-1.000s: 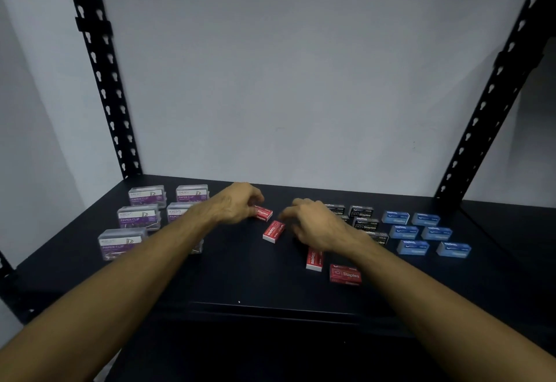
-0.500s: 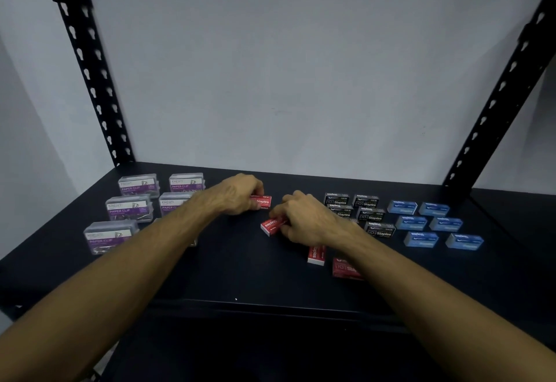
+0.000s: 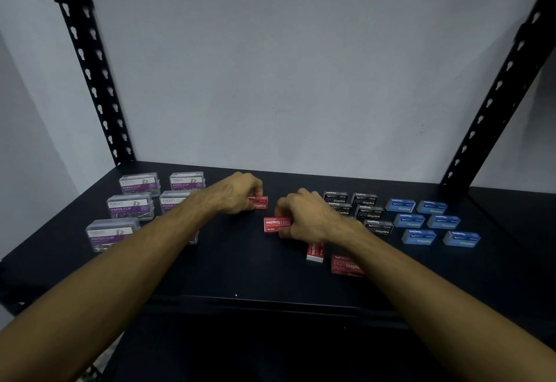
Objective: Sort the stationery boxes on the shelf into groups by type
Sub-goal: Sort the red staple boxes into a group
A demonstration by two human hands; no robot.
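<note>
Purple-labelled paper clip boxes sit grouped at the far left of the shelf, in neat rows, so that type looks sorted and I leave it alone. Moving right, my left hand has its fingers curled shut around the near end of a red staple box, pinning it flat on the shelf as the anchor for the red group. Beside it, my right hand pinches a second red staple box, fingers closed on its right end, lined up close to the first, I judge to square them together. Under my right wrist a third red box stands turned end-on, and a fourth lies nearest me, both loose and waiting. Further right, black staple boxes are clustered, some hidden by my hand. Far right, blue staple boxes sit in tidy pairs. Reds look like the only group left.
</note>
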